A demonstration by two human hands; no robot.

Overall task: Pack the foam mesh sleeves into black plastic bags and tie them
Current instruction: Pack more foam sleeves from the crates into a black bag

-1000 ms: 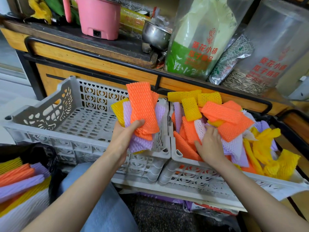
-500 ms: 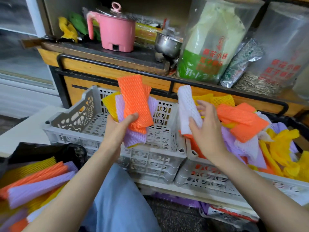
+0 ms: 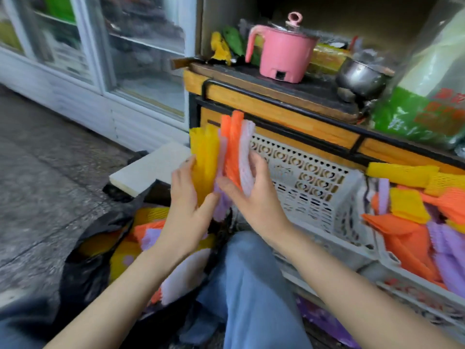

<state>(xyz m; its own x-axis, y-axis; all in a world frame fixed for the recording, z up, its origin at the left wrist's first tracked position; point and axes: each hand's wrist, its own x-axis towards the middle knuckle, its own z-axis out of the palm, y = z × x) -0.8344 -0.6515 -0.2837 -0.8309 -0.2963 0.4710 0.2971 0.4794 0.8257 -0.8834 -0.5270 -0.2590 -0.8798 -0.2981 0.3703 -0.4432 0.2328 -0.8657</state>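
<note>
My left hand grips one side of a bunch of sleeves. Its thumb is in front and its fingers go round behind the yellow ones. My right hand grips the other side, with its thumb in front and its fingers on the white sleeve. The two hands squeeze the bunch between them. The bunch stands up on end, with yellow on the left, then purple, orange and white.

Just below my hands, a bit to the left, sits the black bag on the floor. Its mouth is open. I can see the packed sleeves lying inside, but the picture is blurry, so I cannot tell how full the bag is. My knee is beside the bag.

Behind my hands is the grey crate. To the right is a second crate with loose sleeves piled in it.

I think I am in the packing step. The bunch is gathered and is ready to go into the bag. For the next move I need to bring both hands down and left, over the open mouth. I must keep squeezing so that no sleeve slips out. Then I should lay the bunch flat next to the others. There are lots of sleeves left in the second crate, so I think tying comes much later.
</note>
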